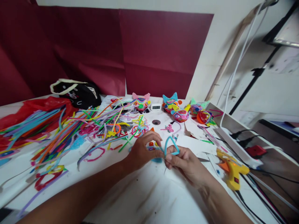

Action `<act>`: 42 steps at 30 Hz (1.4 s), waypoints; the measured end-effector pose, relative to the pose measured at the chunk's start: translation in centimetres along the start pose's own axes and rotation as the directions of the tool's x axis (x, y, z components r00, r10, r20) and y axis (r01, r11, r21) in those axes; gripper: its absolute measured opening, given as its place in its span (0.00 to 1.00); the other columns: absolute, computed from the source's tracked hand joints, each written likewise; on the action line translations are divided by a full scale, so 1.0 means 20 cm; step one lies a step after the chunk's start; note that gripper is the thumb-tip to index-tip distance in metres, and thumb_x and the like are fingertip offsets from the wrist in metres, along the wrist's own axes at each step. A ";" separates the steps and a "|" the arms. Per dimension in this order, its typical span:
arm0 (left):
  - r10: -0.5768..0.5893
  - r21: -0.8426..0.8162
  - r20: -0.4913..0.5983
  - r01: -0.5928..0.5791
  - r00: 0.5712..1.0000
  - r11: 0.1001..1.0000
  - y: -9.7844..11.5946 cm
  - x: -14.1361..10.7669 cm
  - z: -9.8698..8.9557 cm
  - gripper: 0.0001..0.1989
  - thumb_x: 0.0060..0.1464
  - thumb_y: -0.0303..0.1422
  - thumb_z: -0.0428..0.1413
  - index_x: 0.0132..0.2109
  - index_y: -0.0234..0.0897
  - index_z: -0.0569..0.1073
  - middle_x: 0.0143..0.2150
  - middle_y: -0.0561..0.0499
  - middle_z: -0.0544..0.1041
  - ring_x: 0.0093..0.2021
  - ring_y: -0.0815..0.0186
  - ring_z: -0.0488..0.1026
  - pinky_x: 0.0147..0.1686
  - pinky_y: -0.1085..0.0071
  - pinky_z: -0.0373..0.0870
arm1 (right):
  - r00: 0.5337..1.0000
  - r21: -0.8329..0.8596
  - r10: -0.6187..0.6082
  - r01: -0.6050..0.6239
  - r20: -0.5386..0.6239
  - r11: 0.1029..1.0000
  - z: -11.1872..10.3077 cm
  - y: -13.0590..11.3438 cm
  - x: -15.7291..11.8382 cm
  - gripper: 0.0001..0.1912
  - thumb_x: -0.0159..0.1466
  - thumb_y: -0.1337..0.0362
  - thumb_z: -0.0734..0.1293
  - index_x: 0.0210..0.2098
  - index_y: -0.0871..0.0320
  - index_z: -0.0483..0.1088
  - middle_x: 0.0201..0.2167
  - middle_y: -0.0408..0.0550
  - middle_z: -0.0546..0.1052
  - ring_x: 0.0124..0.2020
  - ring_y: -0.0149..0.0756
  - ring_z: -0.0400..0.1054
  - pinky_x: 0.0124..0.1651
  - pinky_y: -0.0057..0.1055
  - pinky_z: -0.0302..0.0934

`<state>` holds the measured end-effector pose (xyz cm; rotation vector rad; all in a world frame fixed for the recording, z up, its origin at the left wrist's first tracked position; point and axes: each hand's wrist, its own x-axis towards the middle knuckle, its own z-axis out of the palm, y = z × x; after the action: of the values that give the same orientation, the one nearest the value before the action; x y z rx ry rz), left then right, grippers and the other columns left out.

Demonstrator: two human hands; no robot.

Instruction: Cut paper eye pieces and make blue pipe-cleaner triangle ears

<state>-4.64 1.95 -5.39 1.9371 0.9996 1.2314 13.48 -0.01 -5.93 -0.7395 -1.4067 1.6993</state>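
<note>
A light blue pipe cleaner (166,143), bent into a triangular loop, stands up between my hands above the table. My right hand (183,160) pinches its lower part between thumb and fingertips. Closed on the same pipe cleaner, at the left side of the loop, are the thumb and fingertips of my left hand (145,149). Where the ends meet, my fingers partly cover it. Behind my left hand, a colourful piece with an orange button (151,144) and blue fuzzy parts lies on the table, partly hidden.
Bundles of coloured pipe cleaners (53,133) spread over the left side, beside a red plastic bag (46,104) and a black pouch (86,93). Decorated eared figures (171,104) and a small digital clock (155,107) stand at the back. A yellow glue gun (233,172) and power strip (238,147) lie right.
</note>
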 end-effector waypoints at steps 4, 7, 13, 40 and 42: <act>0.081 0.084 -0.017 -0.079 0.997 0.993 0.02 -0.02 0.01 0.08 0.48 0.35 0.60 0.28 0.36 0.72 0.32 0.50 0.73 0.36 0.66 0.70 0.40 0.72 0.65 | 0.997 -0.100 -0.060 0.055 -0.056 0.993 0.00 -0.02 -0.01 0.10 0.58 0.59 0.69 0.27 0.59 0.68 0.20 0.39 0.66 0.23 0.25 0.56 0.28 0.24 0.49; 0.063 0.111 -0.044 -0.057 0.997 0.992 0.03 -0.04 0.02 0.07 0.50 0.35 0.58 0.29 0.36 0.72 0.31 0.51 0.74 0.35 0.67 0.70 0.38 0.73 0.65 | 0.991 -0.139 -0.074 0.058 -0.114 0.989 0.01 -0.04 -0.01 0.11 0.56 0.57 0.69 0.27 0.58 0.68 0.21 0.39 0.65 0.23 0.25 0.55 0.27 0.24 0.48; -0.022 0.190 -0.009 0.023 1.000 0.981 0.03 -0.05 0.04 0.09 0.53 0.37 0.55 0.32 0.37 0.74 0.29 0.52 0.75 0.31 0.69 0.71 0.34 0.75 0.64 | 0.978 -0.174 -0.120 0.090 -0.171 0.981 0.03 -0.04 0.00 0.13 0.55 0.56 0.70 0.28 0.58 0.67 0.21 0.39 0.64 0.23 0.26 0.54 0.26 0.24 0.48; -0.096 0.270 0.062 0.076 0.993 0.960 0.03 -0.06 0.07 0.14 0.55 0.32 0.49 0.23 0.33 0.66 0.21 0.56 0.64 0.25 0.73 0.61 0.26 0.76 0.54 | 0.987 -0.423 -0.108 0.049 -0.118 0.905 -0.03 0.06 0.01 0.07 0.59 0.62 0.67 0.32 0.58 0.67 0.20 0.36 0.59 0.21 0.24 0.47 0.21 0.23 0.41; -0.092 0.294 0.047 0.075 0.995 0.953 0.02 -0.07 0.08 0.14 0.55 0.31 0.49 0.22 0.33 0.64 0.20 0.57 0.62 0.24 0.74 0.59 0.26 0.76 0.53 | 0.984 -0.456 -0.129 0.057 -0.127 0.888 -0.04 0.08 0.02 0.07 0.58 0.62 0.68 0.32 0.58 0.67 0.21 0.38 0.61 0.22 0.25 0.49 0.22 0.23 0.43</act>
<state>-3.46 0.48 -6.27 2.1154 1.2773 1.0165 13.60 0.52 -7.53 -1.0144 -1.7184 1.2180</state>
